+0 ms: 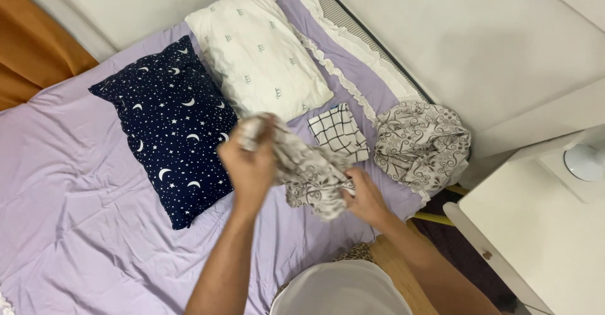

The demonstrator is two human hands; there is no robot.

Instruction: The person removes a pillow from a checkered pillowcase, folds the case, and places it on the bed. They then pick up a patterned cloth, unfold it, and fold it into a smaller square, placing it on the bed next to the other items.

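Note:
My left hand (251, 163) is raised over the bed and grips the upper end of a grey-and-white swirl-patterned cloth (309, 173). My right hand (364, 195) pinches the lower edge of the same cloth near the bed's side. The cloth hangs crumpled between the two hands, above the lilac bed sheet (75, 189). Just beyond it lies a small folded white cloth with a black grid (338, 132).
A navy pillow with stars and moons (170, 126) and a white pillow (258, 53) lie at the head of the bed. A second bundle of swirl-patterned fabric (422, 141) sits at the bed's edge. A white table (542, 227) stands to the right.

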